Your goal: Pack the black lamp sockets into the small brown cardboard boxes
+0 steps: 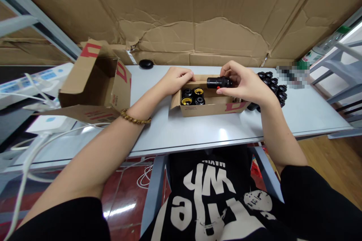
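My right hand (240, 84) is closed around the end of a black cylindrical part (217, 82) with a stepped body and a small red spot. The part lies nearly level above an open cardboard box (206, 110). My left hand (177, 80) has its fingers bent over the back left rim of that box, gripping it. Several similar black parts (199, 100) stand upright in the left end of the box, some showing yellow rings. To the right of the box, more black parts (273, 86) stand in a cluster, partly hidden by my right hand and forearm.
A second open cardboard box (113, 92) lies on the left of the white table (158, 135). Power strips (42, 81) and white cables lie further left. A black round object (146, 64) sits by the cardboard backing. A plastic bottle (319, 51) is at the right.
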Tool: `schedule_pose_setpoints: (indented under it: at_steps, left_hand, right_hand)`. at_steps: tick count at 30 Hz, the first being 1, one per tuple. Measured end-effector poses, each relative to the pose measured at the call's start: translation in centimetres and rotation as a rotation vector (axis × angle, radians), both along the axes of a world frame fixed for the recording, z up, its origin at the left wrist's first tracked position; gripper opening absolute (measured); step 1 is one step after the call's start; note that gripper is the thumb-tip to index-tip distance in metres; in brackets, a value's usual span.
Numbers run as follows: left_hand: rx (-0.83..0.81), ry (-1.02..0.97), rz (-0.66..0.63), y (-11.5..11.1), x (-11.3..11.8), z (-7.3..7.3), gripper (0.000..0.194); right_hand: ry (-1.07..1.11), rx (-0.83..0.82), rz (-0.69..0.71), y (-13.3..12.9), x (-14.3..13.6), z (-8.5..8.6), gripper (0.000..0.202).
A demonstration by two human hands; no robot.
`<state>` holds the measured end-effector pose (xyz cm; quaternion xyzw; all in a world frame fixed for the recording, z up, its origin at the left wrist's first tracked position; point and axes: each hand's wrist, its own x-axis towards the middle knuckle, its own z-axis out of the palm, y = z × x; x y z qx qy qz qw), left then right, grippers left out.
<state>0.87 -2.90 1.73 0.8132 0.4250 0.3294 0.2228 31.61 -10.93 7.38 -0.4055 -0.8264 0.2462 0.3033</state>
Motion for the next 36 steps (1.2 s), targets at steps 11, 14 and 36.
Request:
schedule_pose_setpoints:
  at_steps: [11, 14, 36]
  left_hand:
    - [-0.010, 0.004, 0.005, -0.2, 0.0, 0.2, 0.046]
    - [-0.013, 0.010, 0.009, -0.3, 0.0, 0.3, 0.047]
    - [-0.006, 0.012, -0.002, -0.3, -0.1, 0.3, 0.048]
  right_hand:
    - [-0.272, 0.073, 0.051, 0.5, -1.5, -1.2, 0.036]
    - [-0.309, 0.081, 0.073, 0.7, -1.7, -1.8, 0.040]
    - [-0.200, -0.163, -0.122, -0.1, -3.5, -2.4, 0.030]
